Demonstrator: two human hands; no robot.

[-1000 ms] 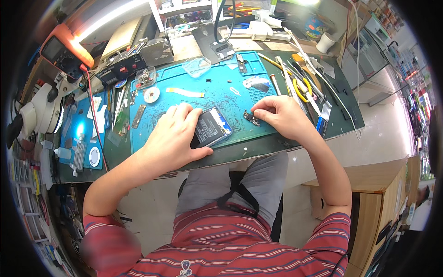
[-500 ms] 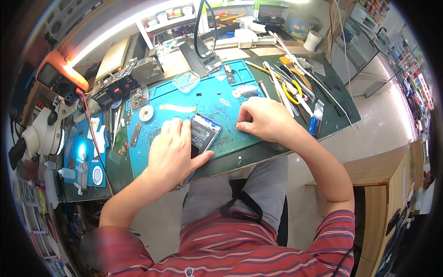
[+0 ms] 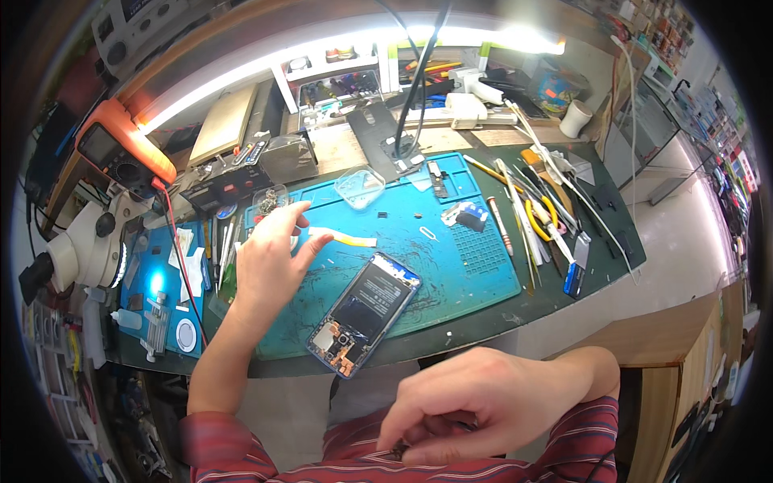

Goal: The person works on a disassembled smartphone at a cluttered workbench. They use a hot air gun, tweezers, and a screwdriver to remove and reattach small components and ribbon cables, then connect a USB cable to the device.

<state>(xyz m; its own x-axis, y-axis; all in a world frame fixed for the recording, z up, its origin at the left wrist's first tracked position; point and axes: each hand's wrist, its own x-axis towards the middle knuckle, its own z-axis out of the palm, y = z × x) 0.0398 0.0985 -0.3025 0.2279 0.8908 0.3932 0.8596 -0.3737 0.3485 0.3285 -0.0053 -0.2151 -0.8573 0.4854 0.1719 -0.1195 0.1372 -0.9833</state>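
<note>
Head view: your right hand (image 3: 491, 402) is up in front of your shirt, thumb and fingertips pinched on a small dark part (image 3: 396, 452); its shape is mostly covered by the fingers. Your left hand (image 3: 270, 258) is over the left of the blue mat (image 3: 483, 278), thumb and fingers parted. The opened phone (image 3: 369, 299) lies between the two: right of your left hand and nearer your body, beyond your right hand and to its left, touched by neither. Just past your left thumb runs a white-and-yellow ribbon cable (image 3: 354, 240); whether the thumb touches it, cannot tell. Beyond that hand, to its right, sits a clear plastic box (image 3: 360, 189). Phone appearance: rear cover off, lying slantwise, near end at the bench's front edge. Dark labelled battery (image 3: 374, 290) fills the middle; blue and white strip at the far end. Near end shows a pale metallic plate at left, copper-coloured patches and dark round openings beside it.
</note>
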